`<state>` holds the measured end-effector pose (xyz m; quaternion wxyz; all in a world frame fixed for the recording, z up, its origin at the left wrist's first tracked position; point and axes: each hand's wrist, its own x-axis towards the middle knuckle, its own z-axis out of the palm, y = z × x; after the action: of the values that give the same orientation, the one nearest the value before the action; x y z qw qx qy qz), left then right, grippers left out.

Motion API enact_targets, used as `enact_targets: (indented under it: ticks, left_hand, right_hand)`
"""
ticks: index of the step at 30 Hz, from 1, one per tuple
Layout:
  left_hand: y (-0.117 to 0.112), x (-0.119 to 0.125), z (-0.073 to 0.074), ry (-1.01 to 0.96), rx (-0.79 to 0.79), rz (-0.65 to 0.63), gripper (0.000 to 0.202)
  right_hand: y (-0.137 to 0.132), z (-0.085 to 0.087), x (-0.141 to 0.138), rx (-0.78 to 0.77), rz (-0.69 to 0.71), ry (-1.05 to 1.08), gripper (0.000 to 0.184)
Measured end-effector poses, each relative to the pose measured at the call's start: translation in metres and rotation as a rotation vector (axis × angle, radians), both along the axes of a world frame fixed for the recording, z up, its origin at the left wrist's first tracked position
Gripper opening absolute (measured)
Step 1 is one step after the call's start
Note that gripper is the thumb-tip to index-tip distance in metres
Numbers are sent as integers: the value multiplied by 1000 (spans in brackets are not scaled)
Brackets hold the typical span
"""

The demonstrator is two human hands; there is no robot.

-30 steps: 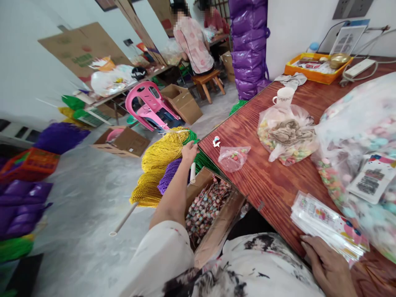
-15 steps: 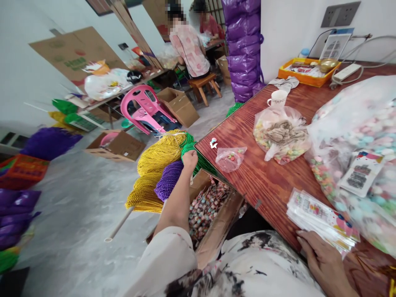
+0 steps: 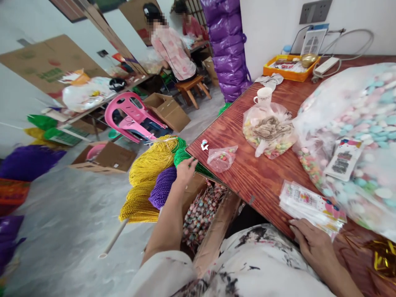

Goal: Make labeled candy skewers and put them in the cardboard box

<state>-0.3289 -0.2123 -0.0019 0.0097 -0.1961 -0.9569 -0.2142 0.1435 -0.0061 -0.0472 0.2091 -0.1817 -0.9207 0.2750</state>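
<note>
My left hand (image 3: 186, 170) reaches out over the corner of a cardboard box, its fingers apart and nothing visible in them. Close by hang strands of green beads (image 3: 180, 153), purple beads (image 3: 163, 187) and gold beads (image 3: 148, 169). Below my left wrist, the cardboard box (image 3: 216, 229) holds many small pastel pieces (image 3: 201, 216). My right hand (image 3: 314, 241) rests flat at the table's edge, fingers stretched out. Just beyond its fingertips lies a stack of printed clear packets (image 3: 309, 204).
On the red-brown table (image 3: 244, 177) are a small plastic bag (image 3: 222, 159), a knotted bag (image 3: 269, 130), a cup (image 3: 263, 97), an orange tray (image 3: 289, 74) and a large bag of pastel pieces (image 3: 371, 123). A pink chair (image 3: 126, 115) and two people sit beyond.
My left hand has gone from closed to open, its fingers now apart near the green beads. The camera view has shifted slightly to the right. My right hand stays by the packets.
</note>
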Motion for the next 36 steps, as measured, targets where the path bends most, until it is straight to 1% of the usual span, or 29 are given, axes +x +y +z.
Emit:
enact_targets:
  ticks: [1,2,4,6,7,8,9,10,11,12,13,14,16,18,19,22,24,26,27,30,32,34,36]
  left_hand:
    - [2,3,4,-1,-103,-36,35]
    - [6,6,11,-9,-171,-63,31]
    - [15,11,28,-25,-246,-101,25]
    - [31,22,49,7,-278,-167,24]
    - [40,32,59,59,-258,-216,26]
    - [52,45,68,149,-196,-307,28]
    - [66,62,74,214,-91,-415,31]
    - [81,82,78,219,-6,-548,32]
    - [98,103,79,188,30,-705,32]
    - [116,124,78,147,17,-870,32]
    - [133,143,75,108,-32,-1014,31]
    - [150,160,71,95,-85,-1103,32]
    - [175,189,61,108,-130,-1186,32]
    - [189,211,50,102,-105,-1277,32]
    - [191,221,45,83,-84,-1350,31]
    - [190,252,28,42,-54,-1568,22]
    - [190,271,17,56,-41,-1622,18]
    - [194,286,8,88,-17,-1606,28]
    - [196,292,3,109,-7,-1586,32]
    - [205,300,-10,207,13,-1522,29]
    - [209,302,-18,279,29,-1538,25]
    - [211,303,-24,332,37,-1606,28]
    - [211,304,-27,373,25,-1658,29]
  right_hand:
    - [-1,3,-1,-16,2,-8,22]
    - [-2,7,-2,-32,7,-9,22]
    - [-4,15,-3,-66,18,23,23]
    - [-5,24,-2,-108,-1,95,22]
    - [-5,28,0,-124,-28,142,21]
    - [-6,33,1,-138,-62,191,21]
    - [-6,37,3,-148,-99,238,20]
    - [-6,41,5,-158,-131,275,20]
    - [-6,45,7,-165,-157,304,20]
    - [-7,49,9,-165,-176,323,20]
    - [-8,53,11,-159,-184,325,20]
    - [-10,57,14,-142,-183,317,20]
    - [-14,65,20,-79,-160,278,20]
    - [-17,72,30,-20,-144,218,21]
    - [-18,74,35,-4,-151,192,21]
    - [-17,74,53,-25,-251,163,20]
    - [-15,72,63,-55,-336,189,17]
    - [-14,72,67,-71,-383,203,16]
    - [-13,73,68,-71,-383,200,15]
    - [-9,81,69,-27,-357,176,15]
    - [-2,88,75,38,-383,165,15]
    - [10,95,89,94,-483,159,16]
    - [23,101,109,132,-621,158,19]
